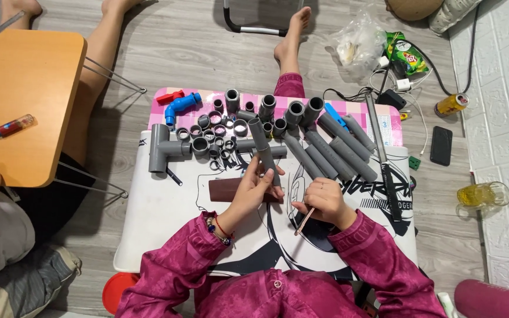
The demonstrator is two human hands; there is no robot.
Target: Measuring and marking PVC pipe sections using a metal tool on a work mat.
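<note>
My left hand [254, 189] grips the near end of a grey plastic pipe [263, 144] that slants away from me over the low table [148, 224]. A thin wooden pencil [304, 222] sits in my right hand [325, 201], its tip pointing down toward the table, just right of the pipe's end. A dark brown rectangular block [225, 189] lies under and left of my left hand. Both sleeves are magenta.
Several grey pipes [334, 150], short rings and elbow fittings [207, 138] fill the table's far half, with a grey tee piece [161, 148], blue elbow [181, 106] and a hacksaw [384, 159]. Another person sits left by an orange table [25, 88]. Phone, can and mug lie right.
</note>
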